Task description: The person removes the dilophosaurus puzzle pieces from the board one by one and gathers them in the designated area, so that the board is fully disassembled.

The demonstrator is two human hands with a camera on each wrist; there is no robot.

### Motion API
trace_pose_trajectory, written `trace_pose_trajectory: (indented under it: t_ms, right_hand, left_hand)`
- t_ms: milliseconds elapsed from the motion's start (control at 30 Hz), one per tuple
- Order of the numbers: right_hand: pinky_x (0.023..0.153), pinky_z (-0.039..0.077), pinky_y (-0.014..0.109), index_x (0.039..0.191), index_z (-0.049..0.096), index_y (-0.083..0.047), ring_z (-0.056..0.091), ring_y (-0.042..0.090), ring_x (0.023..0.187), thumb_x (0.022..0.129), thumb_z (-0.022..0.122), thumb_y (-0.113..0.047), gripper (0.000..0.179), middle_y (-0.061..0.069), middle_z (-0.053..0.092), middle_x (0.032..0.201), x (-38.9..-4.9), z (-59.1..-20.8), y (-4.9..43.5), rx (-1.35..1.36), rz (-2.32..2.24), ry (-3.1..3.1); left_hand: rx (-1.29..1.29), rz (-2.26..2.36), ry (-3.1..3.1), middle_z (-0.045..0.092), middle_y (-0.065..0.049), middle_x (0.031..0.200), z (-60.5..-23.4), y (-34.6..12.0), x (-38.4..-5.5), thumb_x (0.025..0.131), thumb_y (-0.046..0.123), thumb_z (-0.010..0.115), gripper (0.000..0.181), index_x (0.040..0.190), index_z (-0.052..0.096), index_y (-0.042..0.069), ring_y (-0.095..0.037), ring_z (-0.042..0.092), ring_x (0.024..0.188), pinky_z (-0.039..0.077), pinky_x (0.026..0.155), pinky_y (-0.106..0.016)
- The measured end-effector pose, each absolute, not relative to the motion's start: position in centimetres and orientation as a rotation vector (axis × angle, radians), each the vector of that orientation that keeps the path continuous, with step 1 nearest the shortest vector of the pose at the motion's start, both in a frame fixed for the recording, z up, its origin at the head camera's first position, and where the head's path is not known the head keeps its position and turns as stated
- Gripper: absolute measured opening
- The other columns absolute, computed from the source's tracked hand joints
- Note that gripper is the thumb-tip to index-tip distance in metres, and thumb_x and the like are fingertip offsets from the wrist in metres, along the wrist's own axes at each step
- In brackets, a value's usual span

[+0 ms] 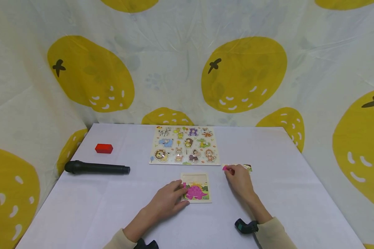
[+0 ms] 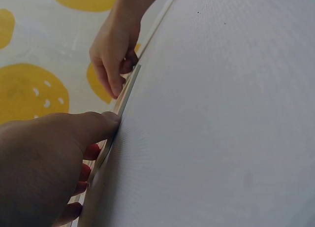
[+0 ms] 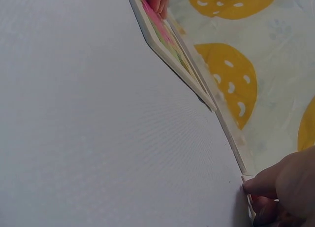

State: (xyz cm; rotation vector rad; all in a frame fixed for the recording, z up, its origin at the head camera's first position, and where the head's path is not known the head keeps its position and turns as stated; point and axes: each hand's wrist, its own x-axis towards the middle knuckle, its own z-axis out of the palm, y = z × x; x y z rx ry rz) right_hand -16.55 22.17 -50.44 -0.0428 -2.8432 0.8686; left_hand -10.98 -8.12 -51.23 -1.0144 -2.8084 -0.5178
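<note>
A small square dinosaur jigsaw puzzle (image 1: 197,192) lies on the white table, its picture a pink dinosaur on green. The upper part of its tray shows bare wood. My left hand (image 1: 168,199) holds the puzzle at its left side, thumb on the near edge and fingers over the left border. To the right, my right hand (image 1: 240,180) pinches a puzzle piece with a pink patch (image 1: 225,168) between thumb and fingers. Beside and partly behind that hand lies another puzzle piece (image 1: 248,167), brown and green. The pinched piece is mostly hidden by the fingers.
Behind the puzzle lies a larger animal puzzle board (image 1: 184,145). At the left are a black microphone (image 1: 96,168) and a red block (image 1: 104,148). A patterned cloth (image 1: 174,69) hangs behind the table (image 1: 112,200).
</note>
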Motion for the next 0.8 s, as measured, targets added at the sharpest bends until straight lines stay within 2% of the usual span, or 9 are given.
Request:
trace_pose_trajectory:
  t_ms: [300, 533, 800]
  right_hand:
    - [0.064, 0.038, 0.028, 0.107, 0.075, 0.001, 0.05, 0.021, 0.075, 0.091, 0.067, -0.008, 0.02, 0.01, 0.059, 0.081, -16.6, -50.5, 22.1, -0.032, 0.864, -2.838]
    - [0.068, 0.044, 0.028, 0.106, 0.073, 0.001, 0.054, 0.021, 0.078, 0.09, 0.066, -0.011, 0.021, 0.01, 0.063, 0.084, -16.3, -50.2, 21.8, -0.003, 0.905, -2.801]
    - [0.066, 0.043, 0.024, 0.113, 0.071, 0.002, 0.054, 0.017, 0.077, 0.091, 0.068, -0.015, 0.028, 0.007, 0.062, 0.087, -15.6, -49.3, 20.5, 0.043, 0.998, -2.797]
  left_hand:
    - [-1.01, -0.526, -2.818, 0.062, -0.005, 0.13, -51.4, -8.1, -11.0, 0.093, 0.046, 0.067, 0.045, 0.128, 0.07, 0.017, -0.021, 0.06, 0.123, 0.05, 0.107, -0.038]
    - [-0.998, -0.534, -2.844, 0.062, -0.004, 0.131, -51.5, -8.1, -11.1, 0.094, 0.046, 0.067, 0.045, 0.128, 0.069, 0.018, -0.022, 0.059, 0.126, 0.049, 0.108, -0.038]
    - [-0.994, -0.541, -2.825, 0.062, -0.004, 0.134, -51.5, -8.1, -11.0, 0.093, 0.046, 0.068, 0.046, 0.128, 0.069, 0.018, -0.023, 0.058, 0.128, 0.049, 0.109, -0.039]
